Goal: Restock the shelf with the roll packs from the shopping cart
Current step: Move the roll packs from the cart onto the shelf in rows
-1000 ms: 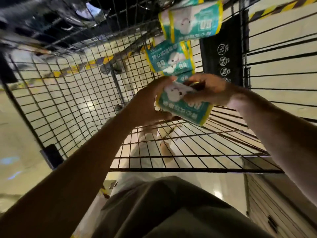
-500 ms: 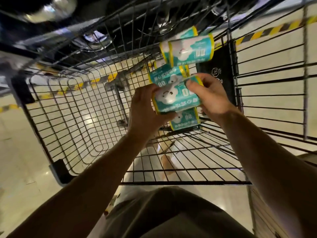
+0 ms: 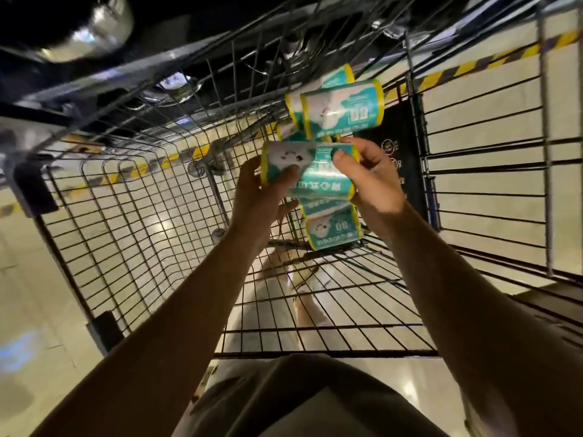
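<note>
the wire cart (image 3: 132, 197) fills the view from the left, its mesh wall and floor showing pale tile (image 3: 28, 279) beneath. near the middle the left hand (image 3: 255, 197) curls its fingers round the left end of a teal and yellow pack (image 3: 318, 171), held up inside the cart. the right hand (image 3: 369, 181) pinches the same pack's right end, thumb on top. just under it a second pack (image 3: 334, 231) lies on the cart floor. further back a third pack (image 3: 344, 108) rests against the far mesh, beside a black panel (image 3: 397, 143).
</note>
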`<state>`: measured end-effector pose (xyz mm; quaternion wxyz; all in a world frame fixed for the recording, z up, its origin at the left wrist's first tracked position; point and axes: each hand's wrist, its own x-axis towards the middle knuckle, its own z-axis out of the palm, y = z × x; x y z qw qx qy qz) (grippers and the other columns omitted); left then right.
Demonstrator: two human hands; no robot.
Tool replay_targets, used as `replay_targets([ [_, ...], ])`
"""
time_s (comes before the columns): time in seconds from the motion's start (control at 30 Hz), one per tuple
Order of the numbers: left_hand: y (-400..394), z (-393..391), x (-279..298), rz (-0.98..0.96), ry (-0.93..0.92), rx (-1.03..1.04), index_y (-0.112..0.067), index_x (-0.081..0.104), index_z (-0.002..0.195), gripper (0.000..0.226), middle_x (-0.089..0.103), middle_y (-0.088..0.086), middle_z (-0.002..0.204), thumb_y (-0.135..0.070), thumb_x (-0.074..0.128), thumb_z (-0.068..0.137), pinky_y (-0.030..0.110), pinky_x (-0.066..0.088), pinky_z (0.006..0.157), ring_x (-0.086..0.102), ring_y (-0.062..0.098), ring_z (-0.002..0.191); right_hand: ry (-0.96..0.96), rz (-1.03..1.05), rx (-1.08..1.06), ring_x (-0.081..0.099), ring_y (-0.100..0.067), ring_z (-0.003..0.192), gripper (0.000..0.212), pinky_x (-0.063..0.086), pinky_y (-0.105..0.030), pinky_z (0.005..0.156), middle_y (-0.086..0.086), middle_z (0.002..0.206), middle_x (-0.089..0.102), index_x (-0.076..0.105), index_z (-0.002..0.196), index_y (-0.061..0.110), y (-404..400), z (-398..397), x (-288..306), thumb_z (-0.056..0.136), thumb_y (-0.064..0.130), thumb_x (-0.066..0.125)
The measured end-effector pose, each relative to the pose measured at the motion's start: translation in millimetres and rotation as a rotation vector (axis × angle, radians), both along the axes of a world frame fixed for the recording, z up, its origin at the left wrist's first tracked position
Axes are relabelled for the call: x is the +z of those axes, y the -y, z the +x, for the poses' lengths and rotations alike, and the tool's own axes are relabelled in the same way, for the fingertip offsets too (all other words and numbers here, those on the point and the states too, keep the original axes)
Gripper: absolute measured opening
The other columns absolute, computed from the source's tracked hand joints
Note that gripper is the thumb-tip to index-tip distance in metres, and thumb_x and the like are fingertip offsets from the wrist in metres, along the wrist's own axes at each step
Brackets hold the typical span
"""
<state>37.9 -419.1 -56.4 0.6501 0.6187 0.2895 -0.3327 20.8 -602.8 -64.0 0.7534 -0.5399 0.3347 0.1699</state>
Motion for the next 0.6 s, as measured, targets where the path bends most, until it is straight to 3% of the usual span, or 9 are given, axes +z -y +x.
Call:
replay_targets([
  [0.13,-2.4,13.9,0.3,-0.008,-0.048,-0.028,-0.015,0.052,0.131,0.047,0.069,0.006,0.118,-0.019,0.071,0.089,0.041,0.061,0.073,0.074,0.022,0.094,-0.021,0.047,0.097,0.072,-0.027,0.101,0.019,0.058,-0.040,0.084,-0.011,0.109,0.075,0.069,0.113,0.013,5.0,7.5,2.1,0.097,0.011,0.059],
  [0.23,-5.9,16.3,-3.8,0.014,-0.059,0.019,-0.011,0.057,0.125,0.040,0.071,0.008,0.117,-0.018,0.072,0.089,0.049,0.060,0.081,0.074,0.025,0.097,-0.165,0.081,0.058,0.069,-0.027,0.108,0.030,0.054,-0.044,0.096,-0.009,0.115,0.073,0.068,0.113,0.017,7.9,21.3,-8.7,0.103,0.038,0.049],
  [0.33,-12.3,17.3,-10.4,0.026,-0.089,0.125,-0.016,0.062,0.117,0.029,0.072,0.006,0.113,-0.021,0.071,0.090,0.049,0.060,0.082,0.074,0.025,0.095,-0.313,0.005,-0.051,0.064,-0.030,0.114,0.042,0.044,-0.053,0.109,-0.010,0.117,0.069,0.068,0.107,0.019,10.5,35.5,-32.9,0.094,0.057,0.057],
  [0.4,-19.1,20.2,-14.5,0.041,-0.108,0.181,-0.019,0.063,0.111,0.022,0.073,0.005,0.109,-0.022,0.071,0.091,0.045,0.059,0.078,0.075,0.023,0.089,-0.370,-0.013,-0.143,0.065,-0.025,0.114,0.050,0.051,-0.048,0.102,-0.005,0.118,0.071,0.067,0.114,0.022,6.7,44.9,-45.6,0.085,0.062,0.066],
  [0.47,-26.5,23.3,-18.1,0.059,-0.121,0.228,-0.016,0.061,0.114,0.026,0.072,0.007,0.109,-0.021,0.070,0.091,0.044,0.060,0.076,0.075,0.023,0.088,-0.411,-0.007,-0.199,0.069,-0.022,0.107,0.061,0.057,-0.034,0.077,-0.003,0.118,0.072,0.063,0.125,0.021,-0.4,57.7,-54.6,0.082,0.064,0.070],
  [0.53,-33.7,24.4,-22.3,0.058,-0.117,0.252,-0.010,0.056,0.126,0.042,0.071,0.012,0.116,-0.023,0.071,0.090,0.046,0.060,0.078,0.074,0.028,0.095,-0.425,-0.022,-0.217,0.072,-0.019,0.098,0.077,0.054,-0.026,0.058,-0.003,0.120,0.071,0.059,0.131,0.020,-6.3,70.0,-63.9,0.073,0.069,0.073],
  [0.6,-40.1,23.8,-24.0,0.060,-0.120,0.272,-0.009,0.053,0.132,0.048,0.069,0.015,0.121,-0.025,0.071,0.089,0.048,0.060,0.081,0.072,0.031,0.101,-0.419,-0.014,-0.263,0.075,-0.018,0.089,0.082,0.055,-0.027,0.055,-0.006,0.119,0.071,0.058,0.132,0.017,-8.7,75.1,-70.0,0.069,0.065,0.079],
])
